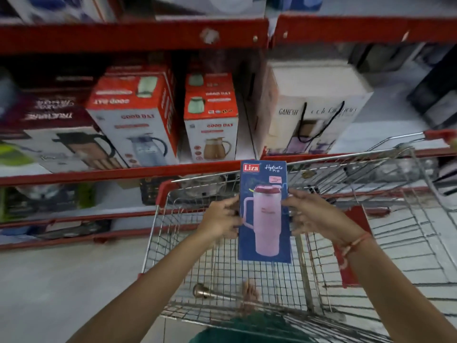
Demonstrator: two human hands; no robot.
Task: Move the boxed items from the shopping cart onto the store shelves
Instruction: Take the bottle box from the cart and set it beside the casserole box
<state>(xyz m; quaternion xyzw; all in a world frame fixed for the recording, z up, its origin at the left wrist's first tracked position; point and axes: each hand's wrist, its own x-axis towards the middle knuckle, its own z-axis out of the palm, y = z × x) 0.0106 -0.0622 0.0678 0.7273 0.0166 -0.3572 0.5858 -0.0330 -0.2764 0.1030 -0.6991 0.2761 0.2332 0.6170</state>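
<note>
- The left hand [218, 220] has its fingers [231, 203] pressed against the left edge of a tall blue cardboard box printed with a pink handled tumbler [265, 214], gripping it.
- The right hand [312, 216] has its fingers [294, 194] closed on the box's right edge, thumb over the front face; a red thread bracelet [356, 243] circles that wrist.
- The box is held upright between both hands, above the silver wire shopping cart with red corner trim [395, 219], its top edge level with the front lip of the red metal shelf [99, 174].
- Beyond the box, on that shelf, stand red-and-white jug boxes [210, 120] just to the upper left, with a white box with black cord handles [314, 107] to the upper right.
- Below the box, through the cart's wire floor, a bare foot [249, 293] shows on the pale floor [61, 280].
</note>
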